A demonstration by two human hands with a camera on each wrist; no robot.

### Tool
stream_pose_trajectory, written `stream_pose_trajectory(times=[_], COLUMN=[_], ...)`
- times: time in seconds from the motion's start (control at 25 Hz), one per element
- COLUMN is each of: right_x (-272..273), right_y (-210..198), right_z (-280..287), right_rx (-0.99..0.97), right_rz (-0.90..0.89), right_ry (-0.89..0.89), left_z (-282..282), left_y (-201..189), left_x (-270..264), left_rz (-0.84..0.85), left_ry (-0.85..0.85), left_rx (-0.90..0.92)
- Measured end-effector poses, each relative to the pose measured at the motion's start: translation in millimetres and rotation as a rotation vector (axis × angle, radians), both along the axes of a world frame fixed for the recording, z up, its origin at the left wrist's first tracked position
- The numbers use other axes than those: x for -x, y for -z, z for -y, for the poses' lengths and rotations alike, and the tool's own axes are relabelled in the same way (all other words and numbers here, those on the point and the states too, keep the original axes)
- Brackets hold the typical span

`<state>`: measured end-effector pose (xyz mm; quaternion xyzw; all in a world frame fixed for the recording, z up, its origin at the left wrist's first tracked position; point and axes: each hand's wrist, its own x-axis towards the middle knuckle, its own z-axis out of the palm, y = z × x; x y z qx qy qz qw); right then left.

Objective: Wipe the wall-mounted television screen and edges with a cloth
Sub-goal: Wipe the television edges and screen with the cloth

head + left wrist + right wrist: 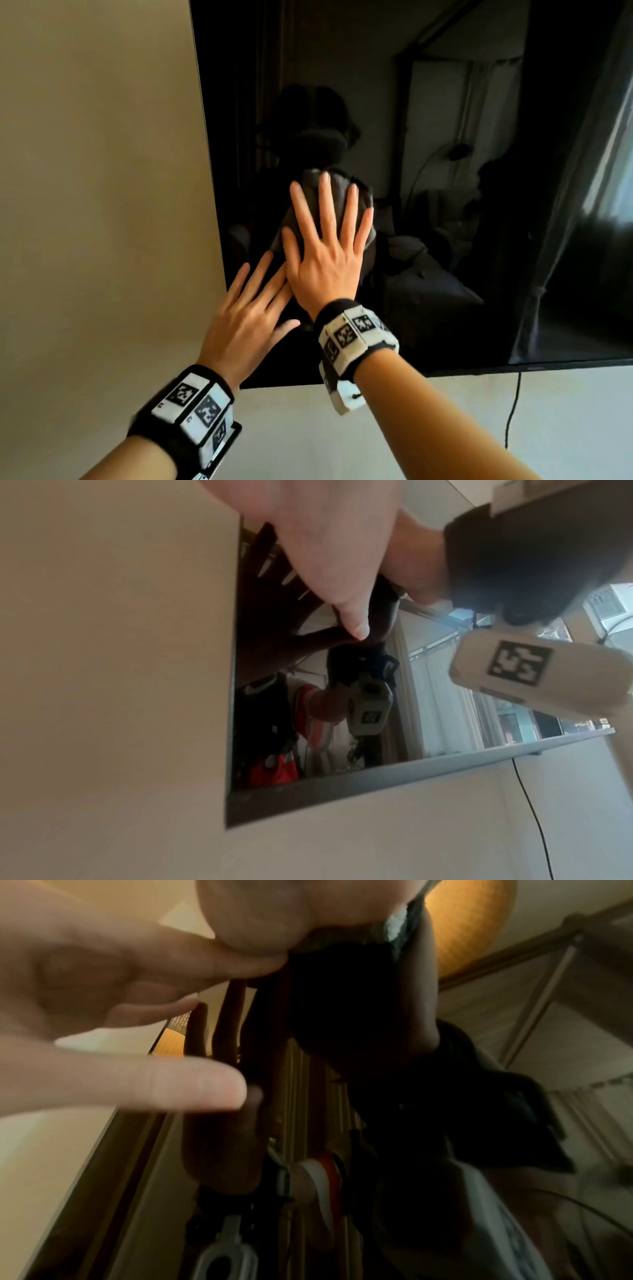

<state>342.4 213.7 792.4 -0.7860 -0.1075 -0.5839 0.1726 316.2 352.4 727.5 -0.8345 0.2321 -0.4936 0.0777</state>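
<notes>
The right hand [323,253] lies flat with its fingers straight and spread, pressing a grey cloth [366,219] against the dark television screen [445,102]; the cloth shows around the fingertips and past the right side of the hand, low in the left part of the screen. The left hand [245,318] is just beside it on the left and lower, also open with straight fingers, laid against the glass near the screen's lower left corner, with its index finger touching the side of the right hand. In the left wrist view the thumb [352,620] points down at the glass, and its dark reflection meets it there. Both wrists carry black bands with white blocks printed with black-and-white markers [346,335]. The television's thin left edge [205,144] runs up along the beige wall [96,171], and its bottom edge [513,368] sits above a paler stretch of wall. A thin black cable [513,407] hangs down from the bottom edge to the right of the right forearm. The glossy screen reflects a dim room with curtains and a bright window at the far right.
</notes>
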Motion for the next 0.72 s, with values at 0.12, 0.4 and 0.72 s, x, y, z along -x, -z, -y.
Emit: stream_pose_trajectory(times=[0.12,0.4,0.72], right_x=[0.1,0.2,-8.7], right_y=[38.3,118.9,127.7], right_z=[-0.8,13.0,124.1], right_rx=[-0.022,0.042,-0.123], right_rz=[-0.021,-0.008,-0.023], right_ry=[0.0,0.015,0.149], left_z=[-9.6,-37.5,41.4], left_y=[19.5,67.4,73.5], left_x=[4.3,6.2,7.1], left_rz=[0.057,-0.065,-0.106], left_ry=[0.094,0.041,-0.049], left_rx=[-0.015,-0.113,0.028])
